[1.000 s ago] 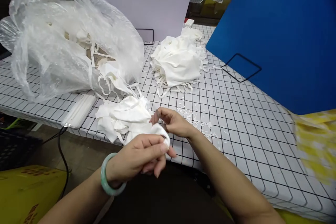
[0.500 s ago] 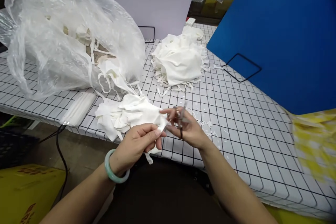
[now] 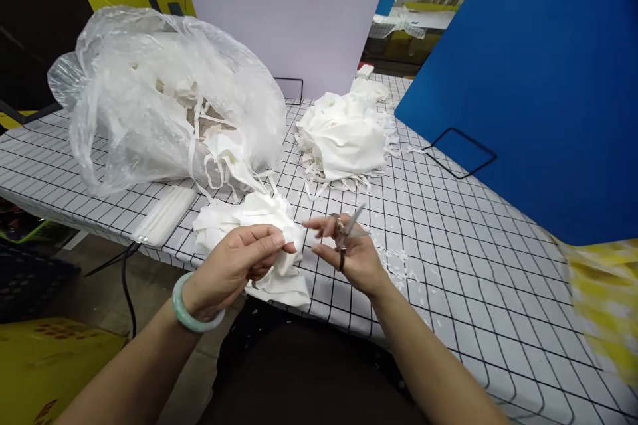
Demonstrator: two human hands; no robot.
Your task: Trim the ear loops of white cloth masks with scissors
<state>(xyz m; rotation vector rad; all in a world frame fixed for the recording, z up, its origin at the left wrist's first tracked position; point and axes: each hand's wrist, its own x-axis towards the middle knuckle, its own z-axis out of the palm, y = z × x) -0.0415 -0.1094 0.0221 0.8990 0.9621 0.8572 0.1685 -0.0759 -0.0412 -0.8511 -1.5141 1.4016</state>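
Observation:
My left hand (image 3: 244,254), with a pale green bangle (image 3: 192,312) on its wrist, is closed, thumb against fingers, on a white cloth garment (image 3: 266,211). The garment lies crumpled at the table's front edge, partly hidden behind that hand. To the right, my right hand (image 3: 355,254) has small scissors (image 3: 341,234) hooked on its fingers, blades pointing up and away. Its thumb and index finger are spread apart, with no cloth between them.
A large clear plastic bag (image 3: 134,93) of white cloth pieces stands at the left, a white power strip (image 3: 164,216) before it. Farther back is a pile of white garments (image 3: 346,136). White scraps (image 3: 396,262) litter the checked tablecloth (image 3: 478,265). A blue panel (image 3: 528,93) stands right.
My right hand has come away from the garment, its thumb and index finger now apart. My left hand has moved slightly left. The view has tilted up a little.

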